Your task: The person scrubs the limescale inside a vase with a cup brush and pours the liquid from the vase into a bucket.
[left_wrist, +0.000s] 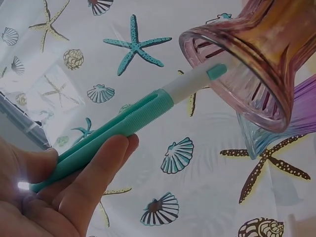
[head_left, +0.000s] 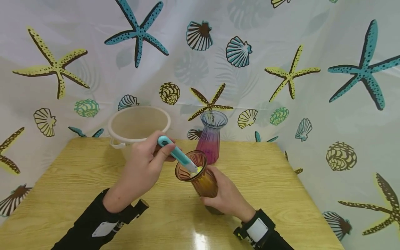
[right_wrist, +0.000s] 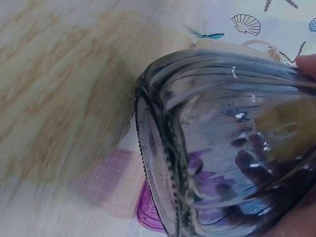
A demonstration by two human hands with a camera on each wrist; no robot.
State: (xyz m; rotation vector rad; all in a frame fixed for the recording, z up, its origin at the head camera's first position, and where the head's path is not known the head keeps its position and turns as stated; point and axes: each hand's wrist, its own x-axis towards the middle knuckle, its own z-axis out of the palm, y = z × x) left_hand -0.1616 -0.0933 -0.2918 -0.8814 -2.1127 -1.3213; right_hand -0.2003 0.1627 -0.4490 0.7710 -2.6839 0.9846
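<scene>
My left hand (head_left: 142, 166) grips the teal handle of a bottle brush (head_left: 176, 151), whose white shaft slants down into the mouth of an amber glass vase (head_left: 204, 182). Something yellowish shows inside the mouth. Through the glass in the right wrist view, a blurred yellow-brown block (right_wrist: 289, 128) is visible; its exact shape cannot be made out. My right hand (head_left: 229, 194) holds the ribbed vase around its body, tilted with the flared mouth toward the left hand. The vase fades to smoky grey at its base (right_wrist: 158, 163), which appears raised from the table.
A second glass vase (head_left: 210, 142), bluish above and pink below, stands upright just behind. To its left is a cream bucket (head_left: 117, 133) with a side handle. The wooden table (head_left: 265, 180) ends against a curtain (head_left: 250, 21) printed with shells and starfish.
</scene>
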